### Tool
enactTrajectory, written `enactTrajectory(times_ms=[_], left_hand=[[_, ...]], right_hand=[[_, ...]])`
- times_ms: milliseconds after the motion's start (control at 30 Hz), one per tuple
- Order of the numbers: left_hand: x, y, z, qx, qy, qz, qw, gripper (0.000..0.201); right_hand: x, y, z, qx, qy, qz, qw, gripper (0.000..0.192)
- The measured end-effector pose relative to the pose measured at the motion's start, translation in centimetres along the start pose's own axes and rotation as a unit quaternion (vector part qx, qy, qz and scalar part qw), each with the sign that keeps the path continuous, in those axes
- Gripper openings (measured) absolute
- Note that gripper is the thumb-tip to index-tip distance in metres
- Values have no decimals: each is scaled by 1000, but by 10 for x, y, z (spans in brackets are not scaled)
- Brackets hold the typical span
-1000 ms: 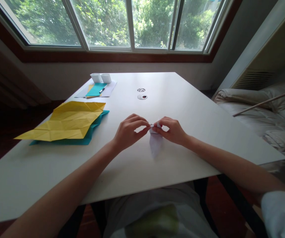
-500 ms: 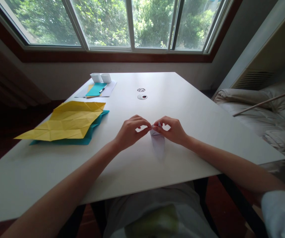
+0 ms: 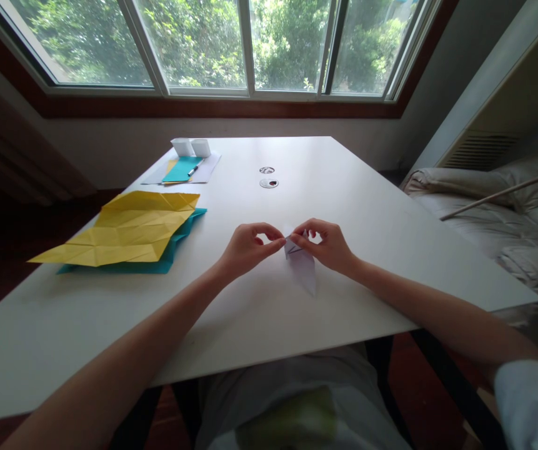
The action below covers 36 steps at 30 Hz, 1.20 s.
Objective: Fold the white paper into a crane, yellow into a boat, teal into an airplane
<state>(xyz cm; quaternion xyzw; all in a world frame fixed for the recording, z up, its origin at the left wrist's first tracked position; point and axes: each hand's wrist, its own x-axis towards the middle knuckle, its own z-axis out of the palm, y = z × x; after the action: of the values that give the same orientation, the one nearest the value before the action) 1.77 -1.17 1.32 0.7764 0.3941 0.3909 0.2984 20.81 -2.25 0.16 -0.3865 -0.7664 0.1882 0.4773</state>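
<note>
A small piece of folded white paper hangs between my hands, just over the middle of the white table. Its lower end tapers toward me to a point. My left hand pinches the paper's left tip between thumb and forefinger. On the other side, my right hand grips its upper right part, with thumb and forefinger closed and the other fingers curled behind. The fingers hide part of the upper folds.
Creased yellow paper lies over creased teal paper on the left. Farther back are two small white boxes, flat teal paper and a pen. Two round grommets sit in the tabletop. A sofa stands at right.
The folded paper has turned slightly, its lower point swinging to the right. My left fingers have shifted a little, and both hands keep their pinch.
</note>
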Motion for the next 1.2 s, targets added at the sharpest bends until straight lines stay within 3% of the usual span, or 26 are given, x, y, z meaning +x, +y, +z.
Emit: enactTrajectory(times_ms=[133, 267, 500, 633, 767, 900, 967, 1067, 1133, 1200], left_hand=[[1, 0, 1, -34, -19, -34, 999, 23], [1, 3, 2, -1, -18, -23, 1000, 24], [0, 5, -4, 20, -6, 2, 1000, 21], [0, -1, -6, 18, -6, -2, 1000, 22], [1, -6, -3, -12, 24, -95, 995, 34], [-1, -1, 5, -126, -51, -239, 961, 46], [-3, 4, 10, -180, -58, -261, 947, 49], [-6, 8, 17, -255, -16, -253, 933, 53], [-6, 9, 18, -289, 18, -264, 920, 53], [-5, 10, 18, -306, 40, -289, 906, 54]], right_hand=[[0, -1, 0, 0, -7, 6, 1000, 11], [0, -1, 0, 5, -22, 5, 1000, 12], [5, 4, -17, 1, -119, -30, 992, 19], [5, 9, -21, -24, -133, -27, 990, 8], [4, 8, -18, -52, -61, -35, 996, 7], [2, 4, -13, -67, 13, -56, 996, 7], [0, 2, -11, -60, 23, -48, 997, 9], [0, 1, -10, -14, -18, -14, 1000, 15], [3, 4, -11, 17, -35, 35, 999, 21], [8, 12, -13, 42, -12, 117, 992, 29]])
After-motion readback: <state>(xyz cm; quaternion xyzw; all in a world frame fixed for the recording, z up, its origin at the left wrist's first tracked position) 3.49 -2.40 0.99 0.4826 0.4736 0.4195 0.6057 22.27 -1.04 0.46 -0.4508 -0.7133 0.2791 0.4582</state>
